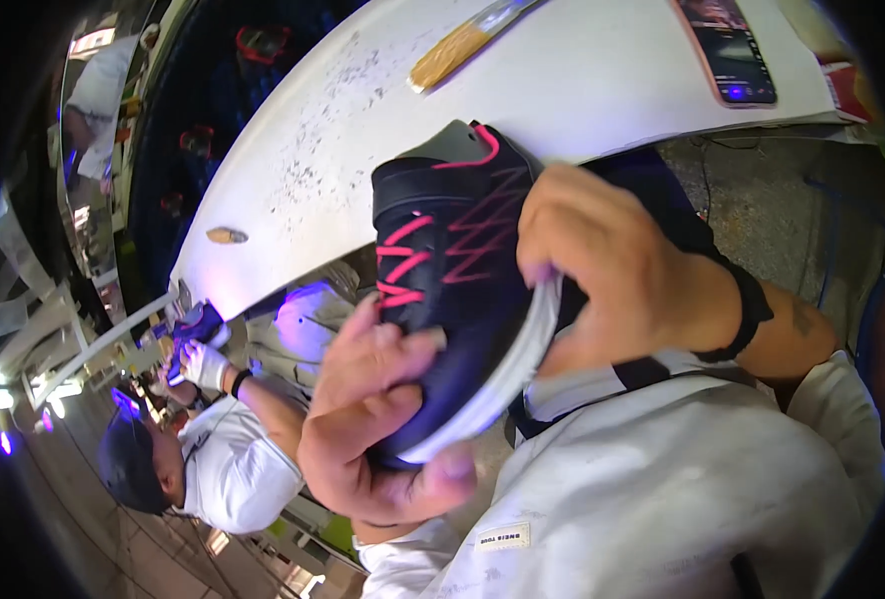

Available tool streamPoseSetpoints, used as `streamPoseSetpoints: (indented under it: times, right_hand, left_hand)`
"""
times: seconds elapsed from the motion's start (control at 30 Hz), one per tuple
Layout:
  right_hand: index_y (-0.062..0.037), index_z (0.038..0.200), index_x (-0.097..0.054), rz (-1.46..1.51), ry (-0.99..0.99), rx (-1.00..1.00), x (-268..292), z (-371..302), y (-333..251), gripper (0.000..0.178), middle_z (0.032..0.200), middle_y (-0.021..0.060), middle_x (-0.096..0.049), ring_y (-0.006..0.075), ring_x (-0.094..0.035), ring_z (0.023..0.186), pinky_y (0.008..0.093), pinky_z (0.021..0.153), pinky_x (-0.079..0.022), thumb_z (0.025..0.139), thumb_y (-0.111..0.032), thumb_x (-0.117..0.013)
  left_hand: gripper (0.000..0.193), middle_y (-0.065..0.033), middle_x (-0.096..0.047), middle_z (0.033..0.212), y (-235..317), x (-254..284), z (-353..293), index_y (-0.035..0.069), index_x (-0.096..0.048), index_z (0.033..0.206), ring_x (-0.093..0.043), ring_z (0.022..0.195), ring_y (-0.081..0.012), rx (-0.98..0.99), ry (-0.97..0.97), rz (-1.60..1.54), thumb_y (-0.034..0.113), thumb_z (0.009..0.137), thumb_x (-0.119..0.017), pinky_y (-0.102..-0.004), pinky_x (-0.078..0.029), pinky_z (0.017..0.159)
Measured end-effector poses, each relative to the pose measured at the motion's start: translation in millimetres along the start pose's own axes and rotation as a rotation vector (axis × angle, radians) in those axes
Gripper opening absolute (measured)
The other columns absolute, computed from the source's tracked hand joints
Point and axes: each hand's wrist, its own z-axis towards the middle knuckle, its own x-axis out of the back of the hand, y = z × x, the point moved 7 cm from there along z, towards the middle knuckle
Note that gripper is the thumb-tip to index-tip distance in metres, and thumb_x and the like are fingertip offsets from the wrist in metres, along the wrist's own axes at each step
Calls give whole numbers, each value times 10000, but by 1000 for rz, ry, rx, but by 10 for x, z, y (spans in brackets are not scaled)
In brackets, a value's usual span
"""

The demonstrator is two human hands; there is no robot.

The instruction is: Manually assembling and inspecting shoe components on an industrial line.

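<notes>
A black sneaker (452,299) with pink laces and a white sole (507,387) is held up in front of me, its toe toward my body and its heel collar toward the white table. My left hand (367,419) wraps the toe end, fingers over the upper and thumb by the sole's edge. At the sneaker's side, my right hand (612,265) grips the sole and upper, its fingertips curled in at the white edge. Pink zigzag lines run across the side of the upper. The sole's underside is mostly hidden.
On the white table (342,130) lie a wooden-handled brush (462,45), a phone (727,50) with a lit screen and a small tan oval piece (227,236). Dark specks cover part of the tabletop. At the left a co-worker (238,449) in a cap and white shirt handles a dark shoe (195,329).
</notes>
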Motion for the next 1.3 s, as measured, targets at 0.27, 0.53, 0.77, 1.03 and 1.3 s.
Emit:
streamPoseSetpoints:
  times: [0.27, 0.53, 0.77, 1.03, 1.3]
  right_hand:
    - [-73, 883, -552, 147, 39, 44, -107, -20, -76, 371, 903, 94, -515, 302, -560, 846, 388, 718, -488, 611, -83, -804]
    - [-42, 788, -550, -8, 174, 201, -85, 79, -15, 314, 803, 95, -507, 266, -533, 682, 354, 576, -439, 583, -96, -781]
    - [-69, 783, -529, -94, 15, 59, -152, 275, 241, 381, 808, 91, -474, 277, -497, 675, 375, 610, -428, 540, -144, -813]
    - [-87, 769, -515, -147, -230, -16, -533, 577, 351, 432, 783, 71, -447, 256, -548, 643, 368, 561, -435, 519, -228, -838]
    - [-64, 821, -540, 120, -133, -110, -339, 615, 467, 382, 876, 69, -561, 212, -516, 681, 349, 636, -426, 798, -361, -779]
  left_hand:
    - [839, -317, -656, 1151, 143, -78, 229, -98, -599, 1087, -657, 1101, -403, 6, -388, 578, 498, 584, -909, -458, -498, 991]
    - [616, -294, -720, 945, 184, -127, 396, -41, -639, 967, -731, 875, -405, -314, -451, 605, 376, 616, -925, -469, -582, 826]
    - [524, -258, -731, 897, -158, 170, 446, -22, -648, 921, -733, 843, -394, -277, -452, 518, 321, 624, -911, -555, -574, 838]
    - [1070, -230, -702, 1132, -998, 502, 443, -24, -608, 1170, -595, 1171, -385, 302, -240, 159, 797, 512, -805, -528, -464, 1012]
    - [817, -134, -701, 967, -1850, 321, 48, -84, -572, 1227, -656, 921, -200, 758, -470, -120, 514, 717, -796, -325, -510, 847]
